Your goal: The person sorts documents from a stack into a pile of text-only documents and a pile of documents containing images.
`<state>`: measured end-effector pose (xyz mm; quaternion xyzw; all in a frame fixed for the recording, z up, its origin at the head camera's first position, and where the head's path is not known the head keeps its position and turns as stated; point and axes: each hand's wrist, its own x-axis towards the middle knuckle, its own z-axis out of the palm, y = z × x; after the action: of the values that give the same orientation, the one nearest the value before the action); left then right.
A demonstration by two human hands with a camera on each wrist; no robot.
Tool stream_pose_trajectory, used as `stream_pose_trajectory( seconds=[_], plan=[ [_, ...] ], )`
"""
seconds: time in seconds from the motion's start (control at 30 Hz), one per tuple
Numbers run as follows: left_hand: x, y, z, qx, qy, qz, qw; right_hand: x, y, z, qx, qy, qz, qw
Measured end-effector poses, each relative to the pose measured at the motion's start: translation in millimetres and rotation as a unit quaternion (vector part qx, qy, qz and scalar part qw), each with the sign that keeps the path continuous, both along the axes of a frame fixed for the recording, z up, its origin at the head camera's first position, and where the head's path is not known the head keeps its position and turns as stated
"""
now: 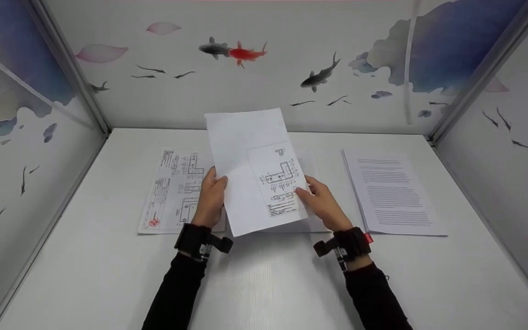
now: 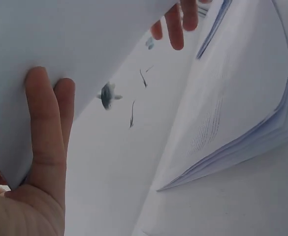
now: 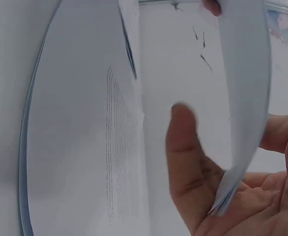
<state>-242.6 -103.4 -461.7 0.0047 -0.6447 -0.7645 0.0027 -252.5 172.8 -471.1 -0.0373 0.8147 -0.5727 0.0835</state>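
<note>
A few white paper sheets [image 1: 241,156] are held up above the table, the front one bearing an L-shaped technical drawing toward its lower right. My left hand [image 1: 210,199] grips their left edge, thumb on the printed face. Seen from behind in the left wrist view, two fingers [image 2: 46,118] lie against the back of the paper. On the opposite edge, my right hand [image 1: 326,208] pinches the sheets, thumb in front. The right wrist view shows the sheets [image 3: 247,88] bowed, their lower corner between thumb and fingers.
On the table [image 1: 264,284] lies a drawing sheet [image 1: 165,201] with a red mark, at left. A text-printed paper stack [image 1: 392,192] is at right. Behind the held sheets, a middle paper pile [image 1: 312,225] is mostly hidden. Printed panels [image 1: 264,91] enclose the back and sides.
</note>
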Motion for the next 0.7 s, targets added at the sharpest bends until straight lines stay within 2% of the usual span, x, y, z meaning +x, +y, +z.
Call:
stream_pose_trajectory(
  seconds=[0.1, 0.27, 0.53, 0.7],
  plan=[
    [-1.1, -4, -0.6, 0.002, 0.005, 0.005, 1.0000, 0.9, -4, -0.3, -0.053, 0.002, 0.019, 0.998],
    [-0.2, -6, -1.5, -0.050, 0.024, 0.003, 0.9985, 4.2, -14, -3.6, -0.101, 0.029, 0.038, 0.994],
    [1.1, -14, -1.2, -0.133, 0.023, 0.017, 0.9907, 8.9, -37, -8.2, -0.141, 0.046, -0.026, 0.989],
    [4.9, -29, 4.4, -0.178, 0.018, 0.019, 0.9836, 6.1, -56, -6.5, -0.164, 0.047, -0.051, 0.984]
  ],
)
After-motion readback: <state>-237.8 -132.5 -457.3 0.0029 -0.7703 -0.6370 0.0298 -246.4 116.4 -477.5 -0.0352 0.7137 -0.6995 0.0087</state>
